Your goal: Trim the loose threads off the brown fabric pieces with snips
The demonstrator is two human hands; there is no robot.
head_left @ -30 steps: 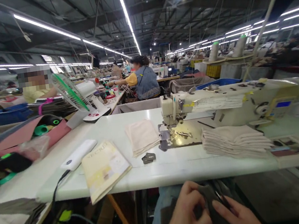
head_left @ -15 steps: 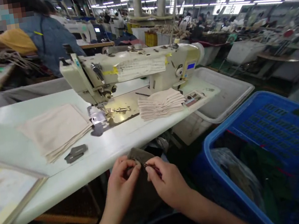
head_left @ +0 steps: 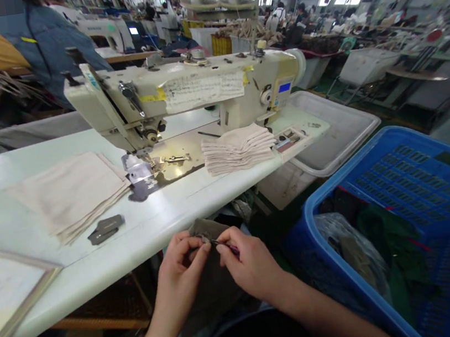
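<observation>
While the left hand (head_left: pixel 181 266) pinched a bunched edge of dark cloth (head_left: pixel 216 295) between thumb and fingers, the right hand (head_left: pixel 249 260) held a slim tool (head_left: pixel 233 248) — its tip met or nearly met the fabric, too small to tell which. The cloth hung between and below both hands, by the near edge of the table (head_left: pixel 174 209). It looked light, soft and limp, likely to give under a push, so the gathered edge beside the tip seemed the place to hold; the stiff tool seemed best gripped by its handle. Ahead of the grip stood a sewing machine (head_left: pixel 196 86); rightward, a blue basket (head_left: pixel 309 215).
</observation>
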